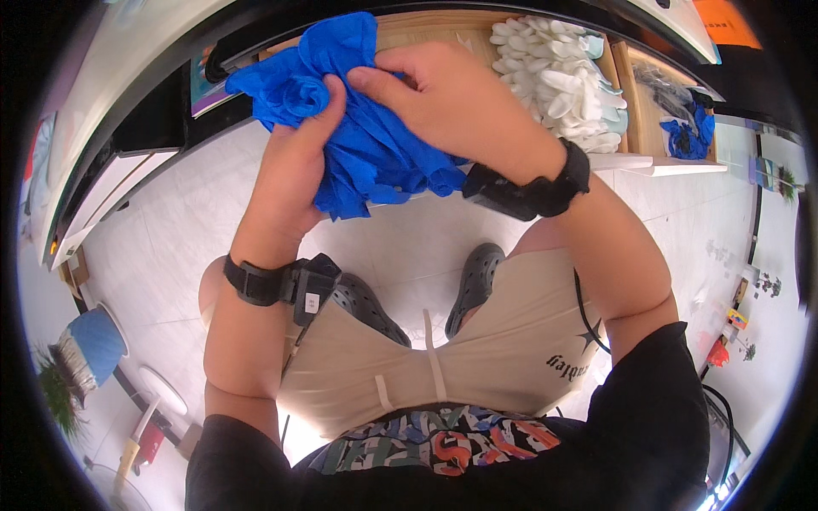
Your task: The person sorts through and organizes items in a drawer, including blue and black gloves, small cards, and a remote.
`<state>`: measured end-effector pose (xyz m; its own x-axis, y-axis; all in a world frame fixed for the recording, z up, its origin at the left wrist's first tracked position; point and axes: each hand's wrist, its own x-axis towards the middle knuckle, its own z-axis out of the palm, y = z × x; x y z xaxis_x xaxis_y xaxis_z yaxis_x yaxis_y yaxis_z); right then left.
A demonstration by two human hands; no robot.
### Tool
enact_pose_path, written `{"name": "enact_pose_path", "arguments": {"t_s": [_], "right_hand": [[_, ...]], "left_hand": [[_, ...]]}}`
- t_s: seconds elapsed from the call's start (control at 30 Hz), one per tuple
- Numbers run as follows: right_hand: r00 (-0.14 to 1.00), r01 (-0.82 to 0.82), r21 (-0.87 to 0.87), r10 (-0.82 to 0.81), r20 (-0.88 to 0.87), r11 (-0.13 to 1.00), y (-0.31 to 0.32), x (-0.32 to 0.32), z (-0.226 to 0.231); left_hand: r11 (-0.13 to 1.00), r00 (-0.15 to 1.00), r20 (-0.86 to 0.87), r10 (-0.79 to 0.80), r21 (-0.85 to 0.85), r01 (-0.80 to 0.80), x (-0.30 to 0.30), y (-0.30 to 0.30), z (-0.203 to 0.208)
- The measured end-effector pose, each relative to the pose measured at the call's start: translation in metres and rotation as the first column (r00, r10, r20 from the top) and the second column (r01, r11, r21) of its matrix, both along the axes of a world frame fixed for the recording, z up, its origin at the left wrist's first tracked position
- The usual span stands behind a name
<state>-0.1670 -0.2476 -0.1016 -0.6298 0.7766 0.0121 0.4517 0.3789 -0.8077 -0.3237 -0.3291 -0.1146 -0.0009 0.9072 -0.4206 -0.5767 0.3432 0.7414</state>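
Observation:
A bunch of bright blue, crinkled thin fabric (375,157) hangs between my hands above the drawer's front; it looks like disposable shoe covers, though the exact kind is not plain. One part of it is wound into a small roll (303,95). My left hand (298,153) grips the bunch from below, its thumb pressed beside the roll and its other fingers hidden under the fabric. From the right, my right hand (434,94) pinches the upper part of the fabric between thumb and bent fingers. Both wrists wear black straps with small devices.
Behind the fabric is an open wooden drawer (434,30). White gloves (558,85) are piled in it. A side compartment to the right holds another blue fabric bundle (688,134) and grey plastic. My knees and grey clogs (475,285) are below, on a pale tiled floor.

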Motion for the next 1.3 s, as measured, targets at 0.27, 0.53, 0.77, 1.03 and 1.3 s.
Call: {"name": "enact_pose_path", "arguments": {"t_s": [0.27, 0.53, 0.77, 1.03, 1.3], "right_hand": [[0.986, -0.079, -0.368, 0.126, 0.105, 0.926, 0.014, 0.014, 0.010], [0.505, -0.378, -0.367, 0.521, 0.688, 0.850, 0.029, 0.072, -0.058], [0.578, -0.342, -0.312, 0.460, 0.674, 0.887, 0.027, 0.078, -0.056], [1.000, 0.026, -0.685, -0.017, 0.019, 0.728, 0.033, 0.062, -0.019], [0.960, -0.217, -0.474, 0.099, -0.262, 0.853, 0.022, 0.040, -0.013]], "left_hand": [[0.992, 0.996, 0.010, 0.088, -0.097, -0.086, -0.021, 0.005, -0.007], [0.960, 0.954, -0.112, 0.279, 0.038, -0.277, -0.059, 0.010, -0.021], [0.985, 0.983, -0.095, 0.156, -0.060, -0.162, -0.048, 0.010, -0.015], [0.990, 0.941, -0.326, 0.096, -0.063, -0.123, -0.032, 0.014, -0.024], [0.990, 0.938, -0.342, 0.054, 0.142, -0.005, -0.008, 0.007, -0.010]]}}
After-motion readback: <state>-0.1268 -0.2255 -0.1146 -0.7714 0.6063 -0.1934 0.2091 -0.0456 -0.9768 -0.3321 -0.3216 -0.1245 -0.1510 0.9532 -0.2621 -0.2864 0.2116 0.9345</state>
